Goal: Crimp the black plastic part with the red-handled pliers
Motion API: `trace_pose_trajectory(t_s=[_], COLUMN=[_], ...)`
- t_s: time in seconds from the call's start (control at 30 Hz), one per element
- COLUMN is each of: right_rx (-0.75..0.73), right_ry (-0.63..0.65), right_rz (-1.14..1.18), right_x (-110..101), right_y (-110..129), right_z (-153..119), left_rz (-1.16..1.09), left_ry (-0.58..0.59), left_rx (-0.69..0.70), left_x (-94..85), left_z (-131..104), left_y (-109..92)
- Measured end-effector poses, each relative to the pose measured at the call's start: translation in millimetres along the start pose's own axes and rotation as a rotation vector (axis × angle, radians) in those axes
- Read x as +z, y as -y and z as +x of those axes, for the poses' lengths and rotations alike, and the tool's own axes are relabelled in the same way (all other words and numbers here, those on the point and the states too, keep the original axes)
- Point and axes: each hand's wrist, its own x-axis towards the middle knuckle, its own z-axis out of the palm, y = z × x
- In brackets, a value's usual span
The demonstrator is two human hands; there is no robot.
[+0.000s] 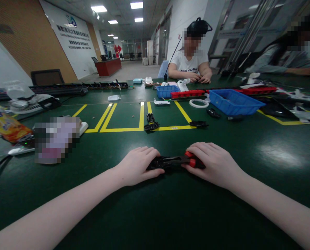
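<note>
Red handles [192, 163] of a pair of pliers [181, 160] sit in the right hand [213, 165], its fingers curled over the far side and its thumb along the near side. The left hand [136, 166] is wrapped around a small black part [155, 163], fingers over the far edge, thumb on the near one. Pliers and part meet between the hands, at the near middle of the green table [155, 215]. The pliers' nose points left against the part; whether it bites there, or how wide it gapes, I cannot tell.

Farther off, black pieces [151, 126] lie on and beside the yellow tape [118, 130]. To their right another black clip [198, 124] lies by the line's end. Beyond that, a white ring [194, 105] lies just left of a blue bin [235, 103]; a smaller blue tray [168, 92] stands farther left, next to a red strip [188, 94]. An orange packet [8, 121] lies at the left edge. Across the table sits a person in a white T-shirt [190, 62], hands close together.
</note>
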Motion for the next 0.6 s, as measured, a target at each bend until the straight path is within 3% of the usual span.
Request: trace_pose_trajectory(t_s=[0.6], right_rx=[0.033], right_ry=[0.001], right_rz=[0.072], right_x=[-0.6], right_y=[1.2], right_z=[-1.2], left_rz=[0.006], left_ry=[0.005], left_rx=[-0.004], left_x=[0.6], left_z=[0.2], left_y=[0.7])
